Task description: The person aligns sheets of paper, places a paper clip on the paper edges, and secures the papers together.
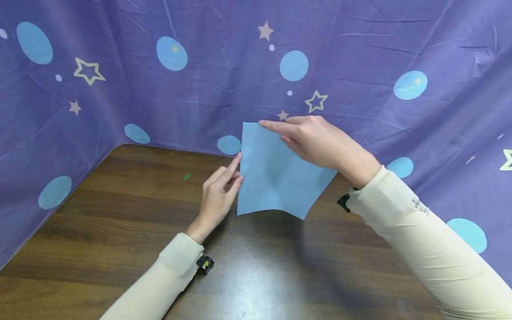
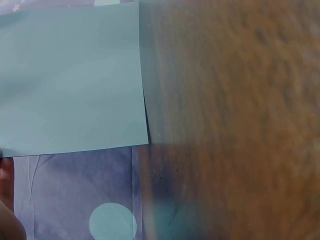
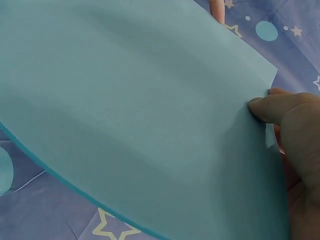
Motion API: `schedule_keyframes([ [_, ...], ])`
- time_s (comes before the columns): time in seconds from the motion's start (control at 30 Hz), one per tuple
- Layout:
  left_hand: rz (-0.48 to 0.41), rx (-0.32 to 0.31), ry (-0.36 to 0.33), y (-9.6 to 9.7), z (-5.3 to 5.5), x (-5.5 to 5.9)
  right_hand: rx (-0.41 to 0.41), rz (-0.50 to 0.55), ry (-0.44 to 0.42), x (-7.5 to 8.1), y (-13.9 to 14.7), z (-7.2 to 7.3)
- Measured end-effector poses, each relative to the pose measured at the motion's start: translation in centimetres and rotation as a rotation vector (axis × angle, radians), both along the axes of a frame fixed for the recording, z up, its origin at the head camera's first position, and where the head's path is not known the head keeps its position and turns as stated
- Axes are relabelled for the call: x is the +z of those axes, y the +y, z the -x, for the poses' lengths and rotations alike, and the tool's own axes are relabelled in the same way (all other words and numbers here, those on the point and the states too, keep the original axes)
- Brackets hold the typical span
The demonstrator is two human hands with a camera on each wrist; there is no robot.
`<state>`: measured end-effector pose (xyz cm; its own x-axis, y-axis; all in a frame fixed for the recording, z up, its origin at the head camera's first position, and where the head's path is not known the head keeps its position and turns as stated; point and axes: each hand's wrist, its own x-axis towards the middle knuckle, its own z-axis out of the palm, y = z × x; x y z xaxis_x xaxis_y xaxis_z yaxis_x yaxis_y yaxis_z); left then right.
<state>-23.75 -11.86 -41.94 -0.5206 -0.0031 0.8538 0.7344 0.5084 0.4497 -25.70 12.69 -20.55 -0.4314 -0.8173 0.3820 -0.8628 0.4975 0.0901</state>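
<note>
A light blue sheet of paper (image 1: 276, 178) is held up above the table, its lower edge bowed. My left hand (image 1: 218, 191) holds the sheet's left edge, index finger and thumb tips at that edge. At the top edge, my right hand (image 1: 320, 142) pinches the paper near the top left corner, with its index finger stretched along the edge. In the right wrist view the right thumb (image 3: 267, 107) lies on the face of the sheet and other fingers are behind it. The left wrist view shows only a little of the left hand (image 2: 7, 200) beside the sheet (image 2: 75, 85).
A small green paper clip (image 1: 186, 176) lies on the brown wooden table (image 1: 132, 213), left of the sheet. A purple curtain (image 1: 224, 62) with stars and blue dots stands behind the table and at both sides. Dark straps with devices (image 1: 205, 264) are on the wrists.
</note>
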Motion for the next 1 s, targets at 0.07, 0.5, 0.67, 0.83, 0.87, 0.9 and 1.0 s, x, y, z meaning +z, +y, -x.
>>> schedule_keyframes([
  [0.07, -0.001, 0.001, 0.0, 0.0, 0.0, 0.0, -0.001, 0.0, -0.003, 0.0, 0.1, 0.0],
  [0.5, 0.003, -0.006, 0.013, 0.2, 0.1, 0.0, 0.002, -0.006, 0.007, -0.1, 0.6, -0.2],
  [0.67, -0.001, -0.008, 0.006, 0.1, 0.1, -0.1, 0.008, -0.004, 0.015, -0.1, 0.8, -0.1],
  [0.83, -0.003, -0.013, 0.003, 0.1, 0.0, 0.0, 0.0, -0.006, 0.016, -0.1, 1.0, -0.1],
  [0.87, -0.001, -0.013, 0.001, 0.0, 0.0, 0.0, -0.002, -0.007, 0.016, -0.1, 1.0, -0.1],
  [0.9, -0.002, -0.013, 0.003, 0.0, 0.0, 0.0, -0.004, -0.008, 0.017, -0.1, 1.1, -0.2],
  [1.0, 0.0, -0.011, 0.007, 0.0, 0.1, -0.1, -0.002, -0.008, 0.018, -0.1, 1.2, -0.2],
])
